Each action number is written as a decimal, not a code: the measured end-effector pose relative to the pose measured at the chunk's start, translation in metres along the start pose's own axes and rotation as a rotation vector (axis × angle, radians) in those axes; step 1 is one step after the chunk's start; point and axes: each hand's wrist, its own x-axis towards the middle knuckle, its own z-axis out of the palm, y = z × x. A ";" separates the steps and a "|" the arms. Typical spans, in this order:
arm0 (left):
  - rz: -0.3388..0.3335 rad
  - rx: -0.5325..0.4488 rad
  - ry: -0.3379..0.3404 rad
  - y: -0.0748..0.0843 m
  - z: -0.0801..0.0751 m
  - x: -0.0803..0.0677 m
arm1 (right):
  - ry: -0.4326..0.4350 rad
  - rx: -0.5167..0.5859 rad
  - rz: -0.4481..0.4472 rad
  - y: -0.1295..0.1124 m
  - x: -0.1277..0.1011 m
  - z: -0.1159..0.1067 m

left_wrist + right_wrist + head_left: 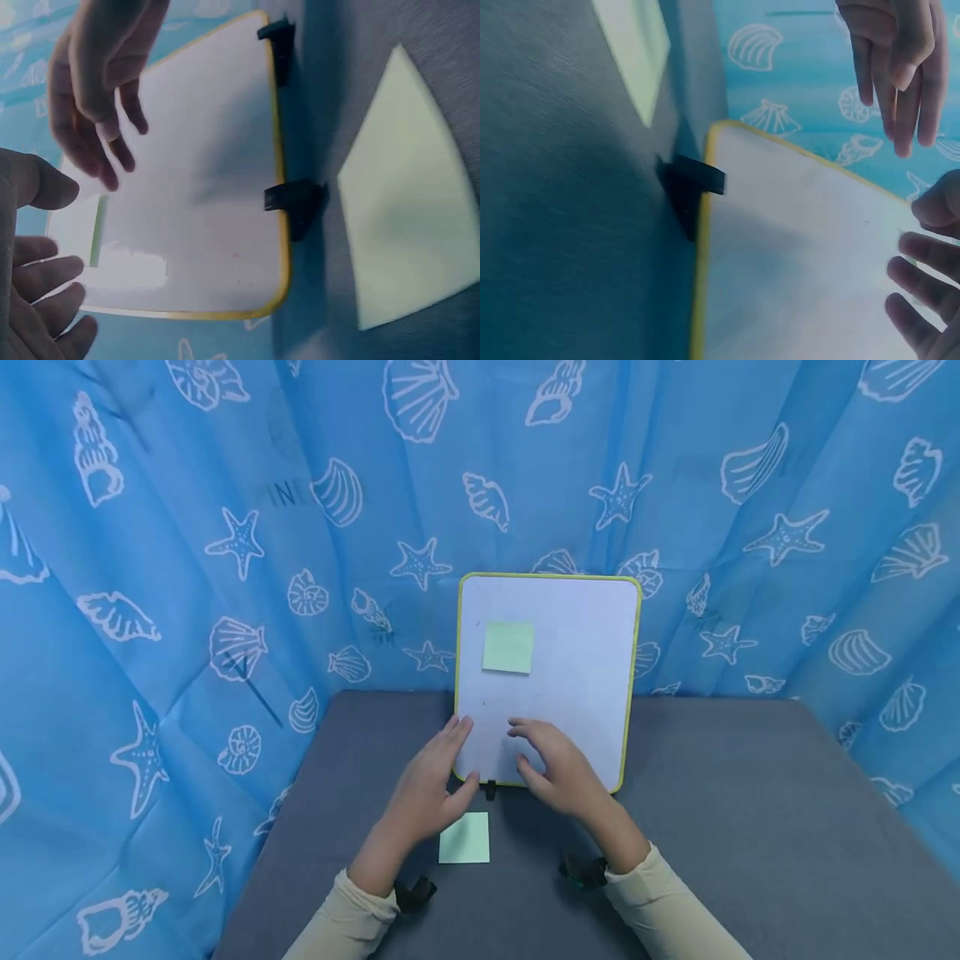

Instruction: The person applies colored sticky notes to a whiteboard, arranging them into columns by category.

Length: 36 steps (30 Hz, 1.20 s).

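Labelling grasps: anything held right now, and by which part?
Nothing is held: the left hand and right hand are both empty, before the white, yellow-rimmed, rectangular board.

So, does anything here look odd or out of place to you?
Nothing looks spilled or broken. The green note on the whiteboard sits off-centre, towards the upper left, and looks slightly tilted against the board's edges. A tiny dark speck below it also interrupts the otherwise white surface.
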 end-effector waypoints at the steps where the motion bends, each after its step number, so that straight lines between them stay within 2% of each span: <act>1: 0.003 -0.010 -0.006 0.001 0.000 -0.005 | -0.012 0.004 0.004 -0.001 -0.004 0.001; 8: -0.047 -0.045 -0.079 0.002 0.001 -0.028 | -0.104 0.051 0.030 -0.010 -0.020 0.010; 16: -0.065 -0.033 -0.095 0.001 0.003 -0.035 | -0.224 0.056 0.036 -0.017 -0.027 0.018; 19: -0.085 -0.046 -0.123 0.002 0.002 -0.037 | -0.267 0.070 0.048 -0.018 -0.028 0.022; 26: -0.139 -0.081 -0.287 0.001 0.000 -0.042 | -0.339 0.096 0.060 -0.022 -0.032 0.032; 31: -0.169 -0.053 -0.420 -0.003 0.005 -0.045 | -0.375 0.091 0.076 -0.024 -0.034 0.039; 36: -0.170 -0.009 -0.486 -0.007 0.009 -0.047 | -0.421 0.073 0.093 -0.027 -0.033 0.042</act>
